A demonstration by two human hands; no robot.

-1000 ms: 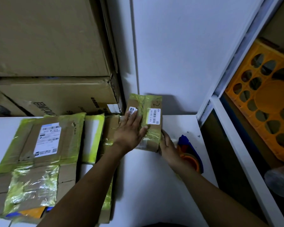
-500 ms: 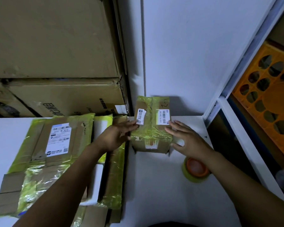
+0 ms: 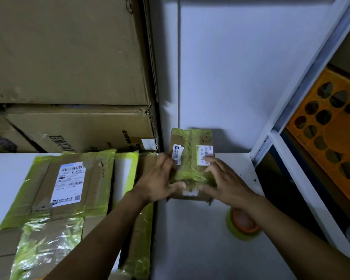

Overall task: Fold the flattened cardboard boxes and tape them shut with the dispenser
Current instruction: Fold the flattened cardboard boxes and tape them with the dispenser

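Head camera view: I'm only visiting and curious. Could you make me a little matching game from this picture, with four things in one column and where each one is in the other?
Things
1. small box
2. tape roll
3. orange crate
4. flattened box with the big white label

Places
A. lying flat at the left of the table
B. held between the left hand and the right hand
C. in the shelf at the right
D. on the table, partly under the right wrist

Pairs: 1-B, 2-D, 3-C, 4-A
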